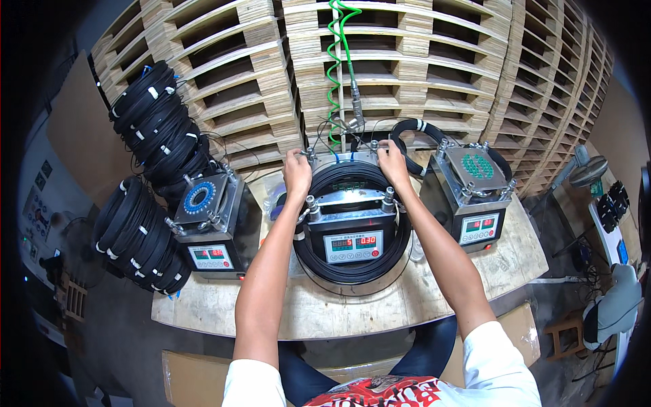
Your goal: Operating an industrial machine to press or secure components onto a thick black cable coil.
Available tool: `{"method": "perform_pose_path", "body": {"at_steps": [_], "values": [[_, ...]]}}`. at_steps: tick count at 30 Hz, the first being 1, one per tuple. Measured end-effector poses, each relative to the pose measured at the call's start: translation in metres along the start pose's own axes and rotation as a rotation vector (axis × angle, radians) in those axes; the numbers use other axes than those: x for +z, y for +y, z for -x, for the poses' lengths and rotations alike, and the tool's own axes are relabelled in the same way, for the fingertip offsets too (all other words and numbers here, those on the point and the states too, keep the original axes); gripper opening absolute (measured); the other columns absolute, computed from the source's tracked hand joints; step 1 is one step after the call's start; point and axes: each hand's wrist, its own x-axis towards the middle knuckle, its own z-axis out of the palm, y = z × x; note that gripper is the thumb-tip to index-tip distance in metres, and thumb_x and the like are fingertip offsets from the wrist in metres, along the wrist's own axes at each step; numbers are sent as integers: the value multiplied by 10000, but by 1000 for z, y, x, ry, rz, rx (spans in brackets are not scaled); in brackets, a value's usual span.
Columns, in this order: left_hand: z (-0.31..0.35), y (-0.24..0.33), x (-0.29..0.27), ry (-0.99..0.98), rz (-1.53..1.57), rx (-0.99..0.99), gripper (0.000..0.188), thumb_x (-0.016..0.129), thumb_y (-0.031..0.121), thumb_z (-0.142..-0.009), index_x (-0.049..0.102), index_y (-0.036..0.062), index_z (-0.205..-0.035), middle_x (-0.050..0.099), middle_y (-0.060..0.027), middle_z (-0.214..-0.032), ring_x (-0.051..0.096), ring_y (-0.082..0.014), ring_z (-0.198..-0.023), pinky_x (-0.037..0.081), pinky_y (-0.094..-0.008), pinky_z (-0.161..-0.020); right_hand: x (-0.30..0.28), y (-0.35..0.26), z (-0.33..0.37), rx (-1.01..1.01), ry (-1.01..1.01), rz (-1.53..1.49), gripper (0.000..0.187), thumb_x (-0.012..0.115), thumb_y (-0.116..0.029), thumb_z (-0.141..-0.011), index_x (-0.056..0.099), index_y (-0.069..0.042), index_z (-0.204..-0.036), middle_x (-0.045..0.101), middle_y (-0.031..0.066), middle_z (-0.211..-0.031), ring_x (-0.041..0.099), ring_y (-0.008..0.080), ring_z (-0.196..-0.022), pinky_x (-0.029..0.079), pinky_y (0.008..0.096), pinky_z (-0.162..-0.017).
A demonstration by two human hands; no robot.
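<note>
A coil of black cable [308, 261] hangs around the middle machine [356, 224], a metal box with a lit digital panel [354, 247] on its front. My left hand [297, 175] is closed at the far left corner of this machine, beside a metal knob [311, 154]. At the far right corner my right hand [393, 165] is closed too, its fingertips near another metal knob [374, 145]. What the fingers of either hand hold is hidden. Two short blue pieces [344, 157] show at the machine's far edge, between my hands.
Similar machines stand left [210, 230] and right [471, 197] on the wooden table [346, 319]. Stacked black cable coils [135, 237] rise at the left. Another coil [412, 129] lies behind the right machine. A green spiral hose [333, 68] hangs before wooden pallets [400, 41].
</note>
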Motion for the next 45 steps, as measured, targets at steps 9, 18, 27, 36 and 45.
{"method": "perform_pose_path", "body": {"at_steps": [9,18,27,36,45], "values": [[-17,-22,11,79,-68,167,311,450,125,-960,590,16,-1215,686,-131,-794,659,-194,-621,549,-344,-552,-3,25,-22,-3,-192,-163,275,584,-163,-928,625,24,-1127,631,61,-735,534,95,-581,431,256,-521],[10,11,-1,22,20,15,311,497,142,-910,628,-12,-1147,687,-265,-879,672,-404,-885,490,-479,-854,-20,12,-54,629,-346,-306,484,573,-474,-994,560,-12,-850,605,81,-647,513,134,-438,457,278,-418],[17,24,-15,-4,60,-11,291,476,83,-950,588,8,-1207,673,-131,-820,665,-183,-613,554,-323,-560,29,37,-63,592,-154,-536,399,702,-443,-926,601,-90,-770,538,17,-636,452,126,-497,356,311,-460],[20,27,-15,18,68,23,278,488,73,-932,588,-2,-1180,663,-141,-782,666,-203,-605,549,-343,-570,17,53,-53,639,-176,-1065,313,612,-346,-997,610,-71,-849,482,-6,-634,443,101,-487,342,244,-409],[17,24,-19,39,75,9,278,499,73,-925,587,-1,-1178,668,-144,-795,664,-203,-598,547,-341,-564,21,30,-57,371,-94,-464,223,650,-223,-958,671,-3,-935,600,85,-673,543,154,-498,437,325,-436]]}}
